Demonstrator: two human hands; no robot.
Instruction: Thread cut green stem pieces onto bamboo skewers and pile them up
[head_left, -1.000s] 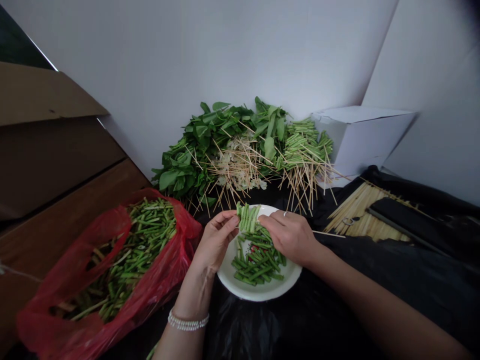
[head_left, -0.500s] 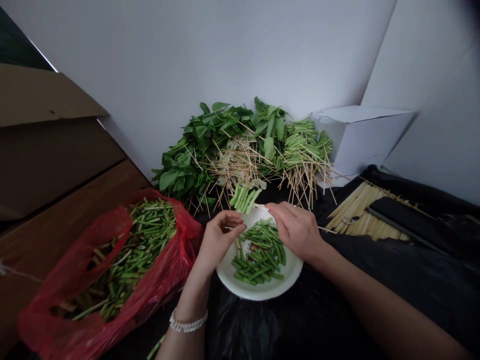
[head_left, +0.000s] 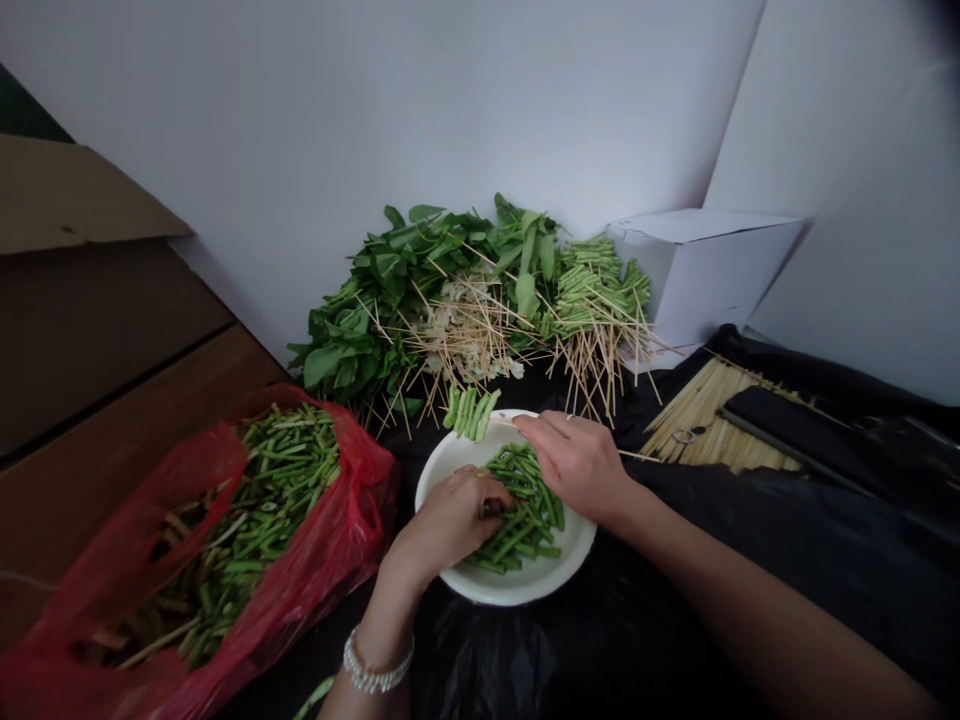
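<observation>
My right hand (head_left: pixel 574 462) pinches a bamboo skewer (head_left: pixel 504 421), whose free end sticks out to the right past the hand. Several cut green bean pieces (head_left: pixel 469 413) are threaded side by side on its left end, above the far rim of the white bowl (head_left: pixel 517 592). Inside the bowl lies a pile of loose cut green beans (head_left: pixel 529 500). My left hand (head_left: pixel 459 515) reaches into this pile at the left, palm down with curled fingers. Its fingertips are partly hidden, so what they pinch does not show.
A red plastic bag (head_left: pixel 358 480) of cut green stalks stands left. Behind the bowl lie leafy greens (head_left: pixel 375 290), skewered pale pieces (head_left: pixel 465 320) and skewered beans (head_left: pixel 592 280). Bare skewers (head_left: pixel 675 420), a dark phone (head_left: pixel 780 430) and a white box (head_left: pixel 705 270) are at right.
My left hand has left the threaded bean pieces and gone down into the bowl's pile. My right hand still holds the skewer, its loaded end slightly lower. The whole view has shifted a little.
</observation>
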